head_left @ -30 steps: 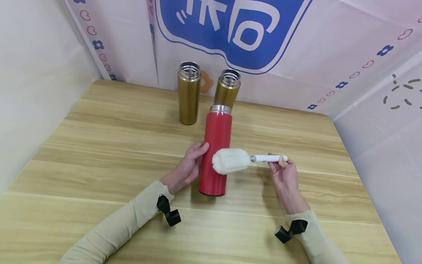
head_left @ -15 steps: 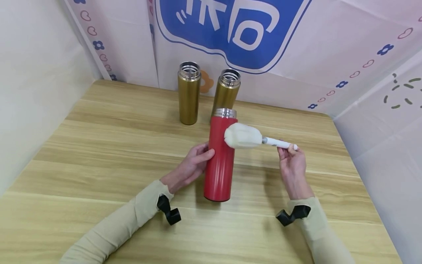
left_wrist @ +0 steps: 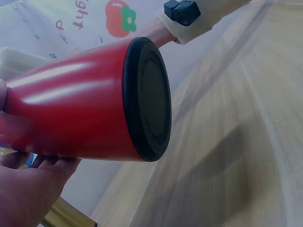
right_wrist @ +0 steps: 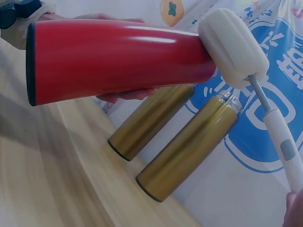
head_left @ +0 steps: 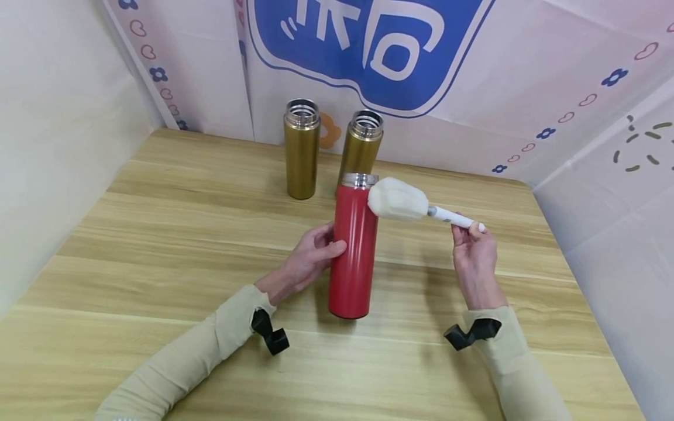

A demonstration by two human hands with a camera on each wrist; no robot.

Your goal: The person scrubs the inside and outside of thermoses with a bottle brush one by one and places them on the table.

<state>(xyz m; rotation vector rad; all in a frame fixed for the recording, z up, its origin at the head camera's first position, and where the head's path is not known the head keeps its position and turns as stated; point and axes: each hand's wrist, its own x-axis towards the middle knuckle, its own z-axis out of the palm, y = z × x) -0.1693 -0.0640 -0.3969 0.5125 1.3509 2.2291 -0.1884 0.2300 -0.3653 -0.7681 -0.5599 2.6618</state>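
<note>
My left hand grips a red thermos bottle round its middle, thumb across the front. The bottle has a bare steel neck and is lifted off the table; its black base faces the left wrist camera. Between thumb and fingers, my right hand pinches the white handle of a sponge bottle brush near its end. The brush's pale sponge head lies against the upper side of the bottle in the right wrist view, just below the neck.
Two gold bottles without lids stand behind the red one, a left one and a right one partly hidden. A printed cloth backdrop rises at the wooden table's far edge.
My right hand has moved away from me and to the right, carrying the sponge head up along the bottle towards its neck. The red bottle has shifted slightly right in my left hand.
</note>
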